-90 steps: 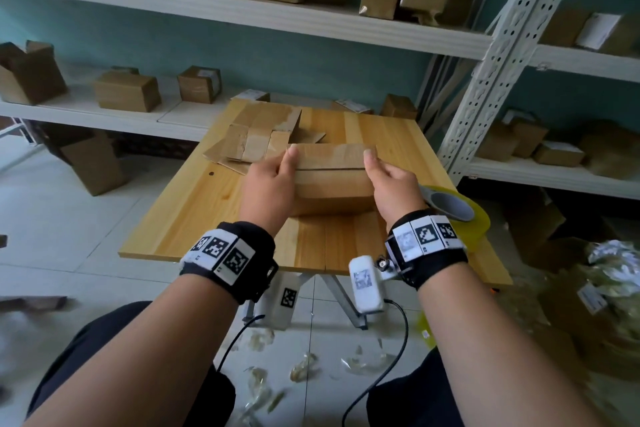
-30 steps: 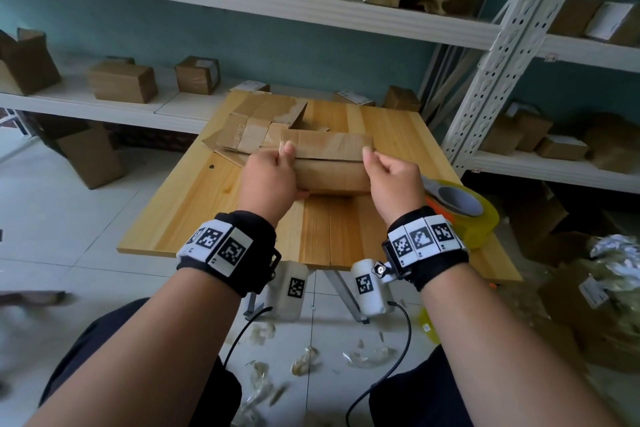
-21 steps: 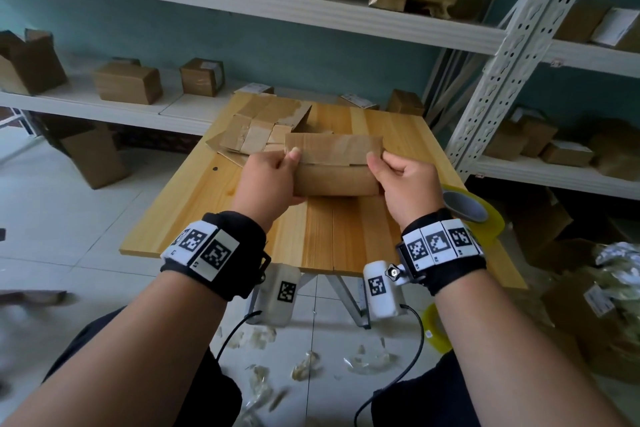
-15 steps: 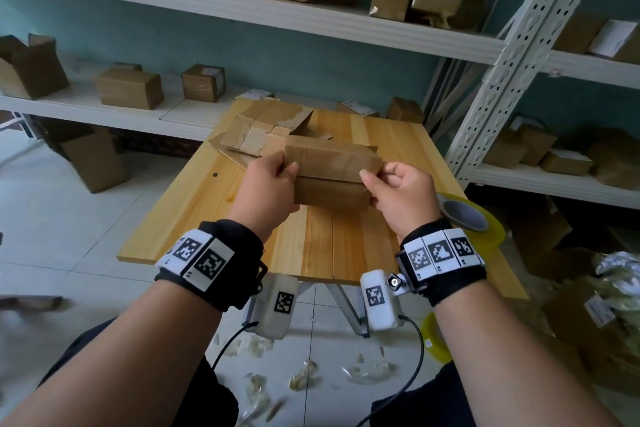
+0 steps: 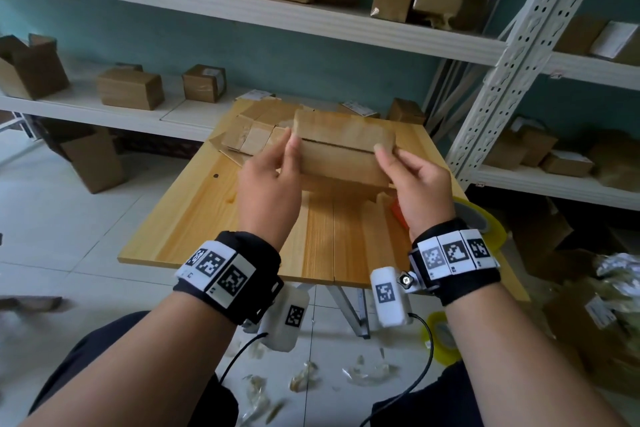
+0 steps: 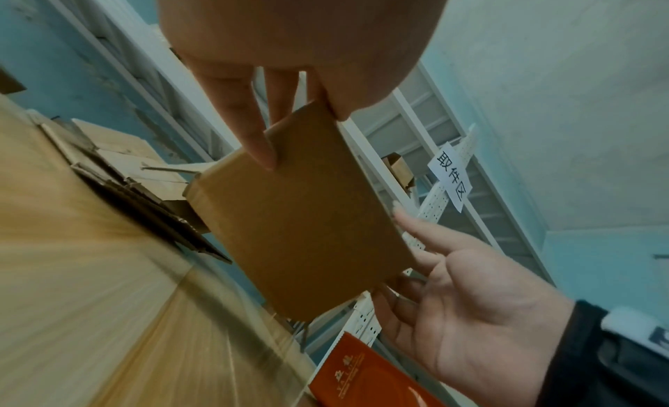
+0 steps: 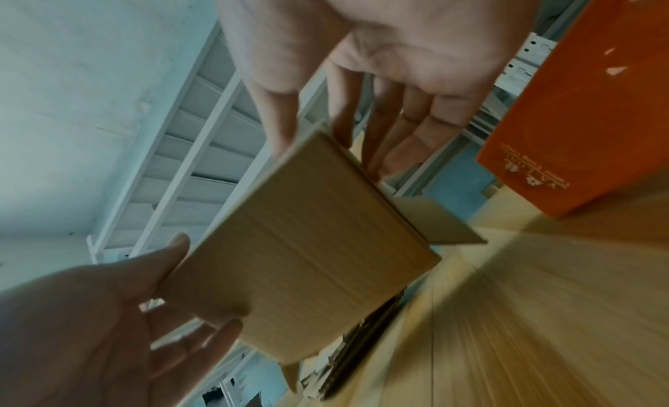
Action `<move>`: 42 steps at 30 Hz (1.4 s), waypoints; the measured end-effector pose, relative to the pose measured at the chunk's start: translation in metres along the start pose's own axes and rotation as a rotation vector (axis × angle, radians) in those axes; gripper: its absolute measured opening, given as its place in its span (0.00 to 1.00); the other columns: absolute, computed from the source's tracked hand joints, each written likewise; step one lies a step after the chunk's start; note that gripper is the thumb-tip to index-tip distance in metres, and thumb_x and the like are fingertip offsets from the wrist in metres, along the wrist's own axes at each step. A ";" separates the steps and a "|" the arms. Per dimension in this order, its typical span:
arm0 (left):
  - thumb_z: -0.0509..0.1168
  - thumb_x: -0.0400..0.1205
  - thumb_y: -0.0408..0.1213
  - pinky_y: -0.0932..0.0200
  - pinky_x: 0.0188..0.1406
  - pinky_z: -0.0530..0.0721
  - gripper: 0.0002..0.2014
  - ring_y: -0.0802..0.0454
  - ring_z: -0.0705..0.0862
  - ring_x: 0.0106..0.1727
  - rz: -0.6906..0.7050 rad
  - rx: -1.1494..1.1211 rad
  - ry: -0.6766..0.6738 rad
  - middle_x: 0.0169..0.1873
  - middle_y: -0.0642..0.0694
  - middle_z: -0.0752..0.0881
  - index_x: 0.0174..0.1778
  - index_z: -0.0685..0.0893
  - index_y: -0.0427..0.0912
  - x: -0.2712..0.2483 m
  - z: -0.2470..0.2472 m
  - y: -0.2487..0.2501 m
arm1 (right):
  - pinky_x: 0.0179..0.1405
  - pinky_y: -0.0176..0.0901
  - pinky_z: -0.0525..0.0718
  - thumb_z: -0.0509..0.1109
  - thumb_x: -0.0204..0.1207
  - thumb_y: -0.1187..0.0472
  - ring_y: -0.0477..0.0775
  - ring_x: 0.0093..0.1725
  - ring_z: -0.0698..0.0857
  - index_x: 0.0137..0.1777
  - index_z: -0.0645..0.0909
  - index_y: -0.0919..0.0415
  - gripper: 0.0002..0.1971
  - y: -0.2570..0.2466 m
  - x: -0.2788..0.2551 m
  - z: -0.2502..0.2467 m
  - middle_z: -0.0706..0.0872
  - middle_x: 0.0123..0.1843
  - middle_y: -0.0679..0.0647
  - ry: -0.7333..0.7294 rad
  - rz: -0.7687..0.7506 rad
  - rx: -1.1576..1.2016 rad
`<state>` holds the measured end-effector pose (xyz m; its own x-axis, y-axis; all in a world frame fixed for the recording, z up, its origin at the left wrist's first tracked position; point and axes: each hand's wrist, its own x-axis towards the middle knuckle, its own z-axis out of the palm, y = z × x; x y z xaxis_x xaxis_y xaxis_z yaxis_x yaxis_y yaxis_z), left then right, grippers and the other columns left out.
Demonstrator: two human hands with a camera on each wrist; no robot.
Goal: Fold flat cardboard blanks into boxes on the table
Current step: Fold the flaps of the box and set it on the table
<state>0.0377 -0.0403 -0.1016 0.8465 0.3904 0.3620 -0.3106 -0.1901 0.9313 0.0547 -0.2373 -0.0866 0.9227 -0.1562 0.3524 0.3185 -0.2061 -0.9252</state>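
The folded box (image 5: pixel 344 152) is held clear of the table (image 5: pixel 214 218) — pinched at each end by the left hand (image 5: pixel 268 191) and right hand (image 5: pixel 417 189) — seemingly so its flap seam can be checked.

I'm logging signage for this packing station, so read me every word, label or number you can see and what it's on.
"取件区": white paper sign on the perforated shelf upright.
Gold print on the orange box beside the table: too blurred to read.
Shipping labels on the shelf parcels: too small to read.
Square coded markers on the wristbands: patterns only, no words.
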 end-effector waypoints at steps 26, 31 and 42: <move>0.84 0.59 0.73 0.47 0.59 0.93 0.47 0.54 0.93 0.56 -0.283 -0.206 -0.088 0.57 0.51 0.94 0.68 0.86 0.47 0.010 0.005 -0.001 | 0.75 0.58 0.85 0.81 0.75 0.42 0.46 0.78 0.81 0.81 0.80 0.50 0.35 -0.009 -0.006 0.001 0.84 0.78 0.47 -0.141 -0.263 0.021; 0.80 0.76 0.63 0.37 0.50 0.95 0.22 0.43 0.94 0.53 -0.222 -0.228 -0.058 0.49 0.43 0.94 0.53 0.93 0.48 0.010 0.002 0.000 | 0.75 0.58 0.85 0.81 0.75 0.41 0.47 0.79 0.81 0.81 0.81 0.50 0.35 -0.009 -0.006 0.001 0.85 0.77 0.47 -0.110 -0.226 0.047; 0.67 0.88 0.58 0.46 0.37 0.80 0.32 0.47 0.76 0.35 -0.199 -0.330 0.226 0.33 0.44 0.80 0.41 0.87 0.25 0.011 0.012 -0.015 | 0.84 0.32 0.68 0.68 0.90 0.56 0.44 0.88 0.66 0.86 0.73 0.57 0.26 -0.013 -0.007 0.006 0.75 0.86 0.48 -0.087 -0.194 0.043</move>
<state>0.0568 -0.0437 -0.1119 0.7994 0.5841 0.1403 -0.3039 0.1918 0.9332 0.0450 -0.2277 -0.0778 0.8577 -0.0335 0.5130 0.4994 -0.1829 -0.8469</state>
